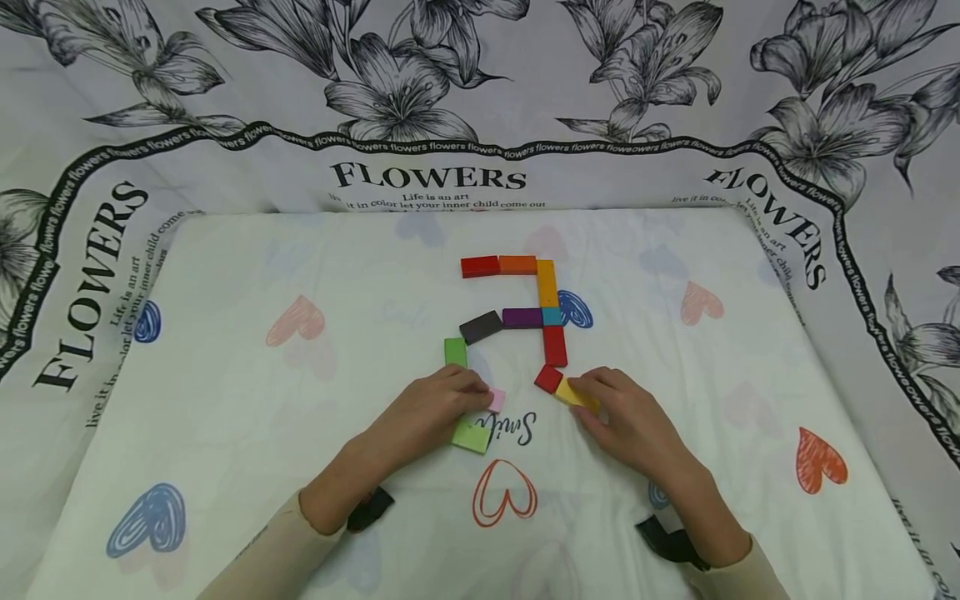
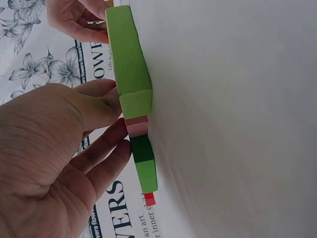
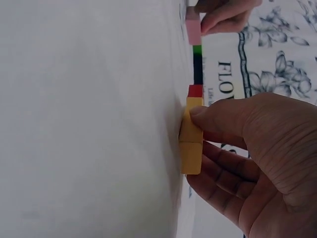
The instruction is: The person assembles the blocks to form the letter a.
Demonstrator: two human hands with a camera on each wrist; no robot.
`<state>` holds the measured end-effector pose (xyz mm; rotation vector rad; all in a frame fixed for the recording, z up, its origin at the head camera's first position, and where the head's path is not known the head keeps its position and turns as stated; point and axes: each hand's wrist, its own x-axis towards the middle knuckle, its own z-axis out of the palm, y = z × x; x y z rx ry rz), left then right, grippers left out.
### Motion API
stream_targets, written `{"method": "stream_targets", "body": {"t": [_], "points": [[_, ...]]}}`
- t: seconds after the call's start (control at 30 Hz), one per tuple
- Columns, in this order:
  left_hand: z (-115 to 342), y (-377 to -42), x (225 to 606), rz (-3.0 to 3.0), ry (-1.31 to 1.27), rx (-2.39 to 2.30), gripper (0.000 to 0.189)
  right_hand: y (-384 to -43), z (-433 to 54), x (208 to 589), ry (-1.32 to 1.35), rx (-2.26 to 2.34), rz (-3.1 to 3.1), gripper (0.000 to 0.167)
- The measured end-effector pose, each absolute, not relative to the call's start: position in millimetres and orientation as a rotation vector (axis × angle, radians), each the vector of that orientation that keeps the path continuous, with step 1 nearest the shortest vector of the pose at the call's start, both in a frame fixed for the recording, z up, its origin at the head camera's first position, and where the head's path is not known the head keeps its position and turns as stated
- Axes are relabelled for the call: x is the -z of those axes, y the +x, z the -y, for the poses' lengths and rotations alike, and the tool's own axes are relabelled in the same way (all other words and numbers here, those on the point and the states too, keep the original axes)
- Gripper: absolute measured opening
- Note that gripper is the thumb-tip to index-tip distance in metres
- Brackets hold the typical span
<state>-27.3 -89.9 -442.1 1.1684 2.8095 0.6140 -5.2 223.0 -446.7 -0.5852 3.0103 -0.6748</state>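
My left hand [image 1: 427, 408] holds a small pink block [image 1: 497, 401] between its thumb and fingers, which cover part of it. Just in front of that hand is a light green block [image 1: 455, 352], with a second, flatter-looking green block [image 1: 471, 437] nearer me. My right hand [image 1: 626, 425] pinches a yellow block [image 1: 576, 393], thumb on its near side in the right wrist view. One end of the yellow block meets a small red block [image 1: 549, 379]. In the left wrist view, a green block [image 2: 130, 54] hides my left thumb tip.
Beyond my hands runs a bent line of blocks: red [image 1: 480, 267], orange [image 1: 517, 265], amber [image 1: 547, 283], blue [image 1: 551, 317], another red [image 1: 555, 345], purple [image 1: 522, 318] and black [image 1: 481, 327]. They lie on a white cloth [image 1: 360, 275] printed with hearts.
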Motion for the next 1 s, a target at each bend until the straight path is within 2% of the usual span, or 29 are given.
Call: {"method": "stream_targets", "body": {"t": [0.5, 1.0], "points": [[90, -27, 441, -2.792, 1.143, -0.593, 0.035, -2, -220, 443, -0.578, 0.695, -3.026, 0.046], [91, -29, 441, -2.801, 1.169, -0.620, 0.034, 11, -176, 428, -0.932, 0.805, -2.966, 0.046]]}}
